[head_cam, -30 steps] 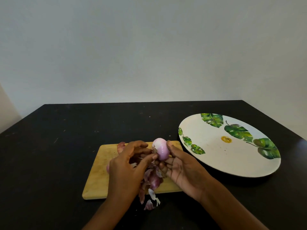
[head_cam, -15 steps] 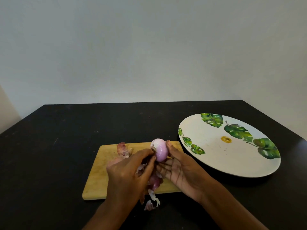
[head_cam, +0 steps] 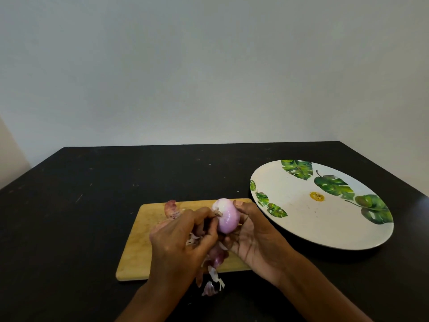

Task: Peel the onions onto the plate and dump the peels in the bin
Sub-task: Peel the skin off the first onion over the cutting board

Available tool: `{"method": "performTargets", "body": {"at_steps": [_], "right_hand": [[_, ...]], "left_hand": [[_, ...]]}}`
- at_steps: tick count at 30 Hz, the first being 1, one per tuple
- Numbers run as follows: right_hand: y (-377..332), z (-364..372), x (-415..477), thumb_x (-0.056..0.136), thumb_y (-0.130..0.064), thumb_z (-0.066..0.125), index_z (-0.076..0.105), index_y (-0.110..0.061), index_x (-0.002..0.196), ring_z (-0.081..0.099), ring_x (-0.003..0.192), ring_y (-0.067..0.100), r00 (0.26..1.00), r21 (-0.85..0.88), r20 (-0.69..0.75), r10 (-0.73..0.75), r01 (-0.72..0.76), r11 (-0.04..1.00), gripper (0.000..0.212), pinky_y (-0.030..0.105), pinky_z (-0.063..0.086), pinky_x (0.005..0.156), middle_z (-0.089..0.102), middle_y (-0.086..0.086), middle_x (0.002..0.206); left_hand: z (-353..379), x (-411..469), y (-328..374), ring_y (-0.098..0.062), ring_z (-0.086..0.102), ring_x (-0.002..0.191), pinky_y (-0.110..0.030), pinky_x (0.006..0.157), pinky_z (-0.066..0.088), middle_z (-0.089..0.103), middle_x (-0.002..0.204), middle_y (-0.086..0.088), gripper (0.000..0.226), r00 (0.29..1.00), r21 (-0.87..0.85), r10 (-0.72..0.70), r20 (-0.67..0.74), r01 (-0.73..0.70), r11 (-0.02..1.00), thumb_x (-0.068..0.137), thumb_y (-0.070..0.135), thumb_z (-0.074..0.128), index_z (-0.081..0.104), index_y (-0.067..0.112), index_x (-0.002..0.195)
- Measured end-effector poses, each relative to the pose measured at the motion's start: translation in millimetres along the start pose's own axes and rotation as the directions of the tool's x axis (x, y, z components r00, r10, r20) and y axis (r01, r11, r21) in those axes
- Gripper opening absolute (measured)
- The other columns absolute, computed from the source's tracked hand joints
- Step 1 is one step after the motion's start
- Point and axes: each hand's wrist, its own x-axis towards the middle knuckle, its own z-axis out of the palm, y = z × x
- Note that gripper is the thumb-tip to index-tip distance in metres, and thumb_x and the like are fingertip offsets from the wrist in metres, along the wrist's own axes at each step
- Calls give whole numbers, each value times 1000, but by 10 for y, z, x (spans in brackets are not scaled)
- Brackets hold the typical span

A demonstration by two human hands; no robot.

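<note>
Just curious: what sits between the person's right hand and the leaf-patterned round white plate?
Only bare black table separates right hand and plate, in head view.

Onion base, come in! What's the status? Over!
Right hand holds the onion, left hand pinches its root end. Onion nearly bare, over the cutting board. Nothing on the plate; peels spill past the board's near edge.
</note>
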Motion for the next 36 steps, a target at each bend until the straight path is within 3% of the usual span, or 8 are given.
{"method": "performTargets", "body": {"at_steps": [4,8,12,17,24,28,33,36], "right_hand": [[-26,-6,5,68,-37,75,68,-3,108,64,84,23,999,39,33,23,-24,999,52,28,57,72,69,20,101],[-69,13,-31,70,-35,62,75,-2,86,58,62,20,998,85,12,65,-65,994,39,22,51,53,68,20,85],[-63,0,-26,75,-34,57,66,-1,99,58,67,21,999,75,5,54,-54,996,42,22,52,51,68,21,87],[-14,-48,22,74,-36,60,60,-1,119,63,82,23,1000,56,-10,29,-29,998,56,25,57,63,66,22,105],[-10,-22,26,73,-25,65,59,-2,118,69,83,25,1000,17,-10,-6,6,1000,50,30,60,69,66,24,112],[-9,-30,15,79,-22,70,61,-1,117,67,91,28,1000,-11,1,-24,24,1000,45,32,59,73,66,25,115],[16,-51,28,78,-23,70,59,2,118,68,93,28,999,-34,5,-34,34,999,48,32,57,73,67,25,114],[25,-60,42,75,-23,73,58,3,121,67,95,29,999,-31,12,-39,39,999,55,33,57,75,65,25,117]], "left_hand": [[34,20,85,-2,67,77,-15,63,53,66,83,8,22,964,-251,-258,-63,235,939,74,18,73,53,10,71],[30,88,24,-6,69,75,-13,65,52,70,82,4,20,899,-397,-432,-71,371,839,73,-8,70,55,6,74],[45,36,-82,2,66,81,-9,70,50,70,80,14,23,938,-180,-344,-38,332,926,79,0,70,69,22,87],[75,-2,-102,-2,55,111,-12,96,40,64,111,12,24,980,-16,-197,-6,197,980,80,29,53,72,21,93],[64,1,-67,1,63,95,-22,79,53,68,103,12,38,967,-116,-250,57,255,960,74,36,76,66,23,109],[38,12,-30,6,64,89,-12,76,50,66,95,23,30,983,-133,-176,53,182,974,76,33,68,64,32,106],[30,7,-38,6,62,87,-9,76,48,66,90,14,21,995,-50,-79,58,81,995,80,28,60,67,21,98],[35,14,-10,7,60,88,-8,76,47,61,92,26,24,993,-29,-83,90,86,996,82,28,58,61,28,105]]}}
